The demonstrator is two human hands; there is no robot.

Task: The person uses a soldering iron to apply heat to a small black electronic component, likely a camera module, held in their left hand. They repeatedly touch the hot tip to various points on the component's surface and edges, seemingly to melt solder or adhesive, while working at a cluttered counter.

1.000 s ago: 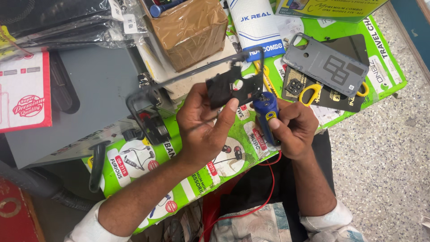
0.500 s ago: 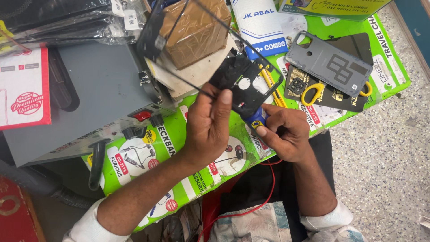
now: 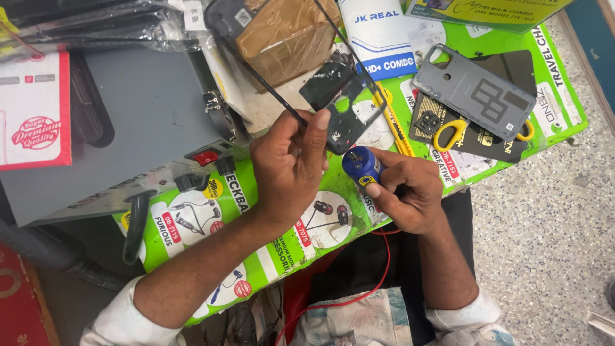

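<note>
Pinched between our left hand [image 3: 288, 168] thumb and fingers is a thin black phone frame with a dark inner panel [image 3: 333, 96], lifted and tilted above the table. Our right hand [image 3: 410, 192] is closed around a small blue cylindrical tool with a yellow band [image 3: 362, 166], whose tip sits just under the frame's lower edge; we cannot tell whether it touches. A thin red wire [image 3: 384, 269] runs from below this hand toward our lap. Both hands hover over a bright green printed sheet [image 3: 564, 109] covering the table. On it, well to the right, lies a grey plastic phone back cover [image 3: 474, 90], beside yellow-handled scissors [image 3: 448, 134]. A brown taped cardboard box [image 3: 288, 32] stands behind the frame.
</note>
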